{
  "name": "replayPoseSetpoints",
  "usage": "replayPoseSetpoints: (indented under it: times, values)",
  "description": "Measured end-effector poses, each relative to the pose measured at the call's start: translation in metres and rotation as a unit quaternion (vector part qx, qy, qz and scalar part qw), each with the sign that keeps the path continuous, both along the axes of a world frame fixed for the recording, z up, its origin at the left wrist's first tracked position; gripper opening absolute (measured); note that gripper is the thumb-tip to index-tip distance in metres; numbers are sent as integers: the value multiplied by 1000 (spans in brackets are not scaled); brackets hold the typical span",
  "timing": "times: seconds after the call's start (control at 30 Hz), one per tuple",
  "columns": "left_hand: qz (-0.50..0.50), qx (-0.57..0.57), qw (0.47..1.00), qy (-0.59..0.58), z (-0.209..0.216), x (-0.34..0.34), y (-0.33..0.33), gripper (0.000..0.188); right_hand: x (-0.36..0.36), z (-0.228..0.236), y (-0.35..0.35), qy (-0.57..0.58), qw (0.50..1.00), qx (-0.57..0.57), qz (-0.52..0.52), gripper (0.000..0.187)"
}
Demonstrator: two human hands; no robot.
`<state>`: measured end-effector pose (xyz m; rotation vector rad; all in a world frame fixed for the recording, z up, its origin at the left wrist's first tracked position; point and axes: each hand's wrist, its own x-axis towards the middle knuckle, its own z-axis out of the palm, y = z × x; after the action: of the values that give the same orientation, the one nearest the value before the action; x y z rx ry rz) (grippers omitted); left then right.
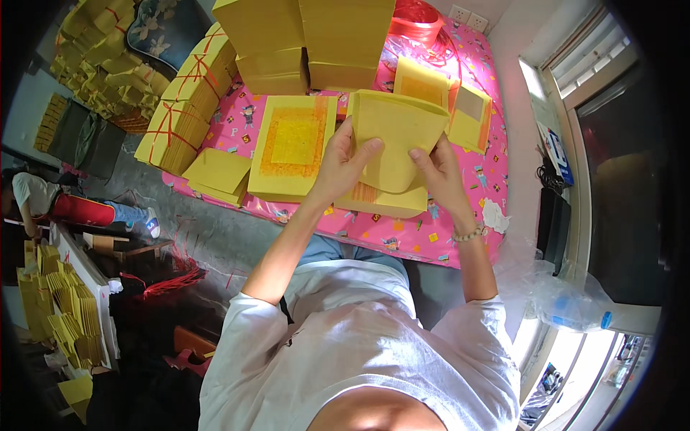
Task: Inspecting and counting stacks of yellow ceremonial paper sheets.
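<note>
Between my two hands a bent wad of yellow paper sheets [397, 133] is held up above the pink table cover. My left hand [339, 164] grips its left edge with the thumb across the front. On the lower right edge my right hand [440, 171] has its thumb pressed on the front, the other fingers behind. Below the wad sits a yellow paper stack [384, 207], mostly hidden. Left of it lies another paper stack [293, 147] with an orange-edged yellow square on top.
Tall yellow stacks [305, 43] stand at the back. Bundles tied with red string [183, 100] line the left edge. Red plastic strapping [417, 25] lies at the back right, near a yellow paper pile [471, 115]. Another person [79, 201] is at far left. A window [618, 151] is at right.
</note>
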<state>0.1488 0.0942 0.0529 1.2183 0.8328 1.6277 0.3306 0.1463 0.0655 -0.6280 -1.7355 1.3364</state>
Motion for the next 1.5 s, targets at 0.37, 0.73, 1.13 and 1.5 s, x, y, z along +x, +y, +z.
replayPoseSetpoints:
  times: [0.37,0.73,1.13,1.5]
  values:
    - [72,30,996,43,-7,7,2,34,-14,-8,-5,42,998,22,-51,40]
    - [117,65,990,51,-9,11,-3,33,-17,1,-14,66,996,10,-59,38]
    - [42,45,998,23,-13,-1,7,40,-15,-8,2,5,999,25,-40,40]
    - [-46,-166,985,3,27,-17,28,34,-19,13,26,34,987,-152,-39,28]
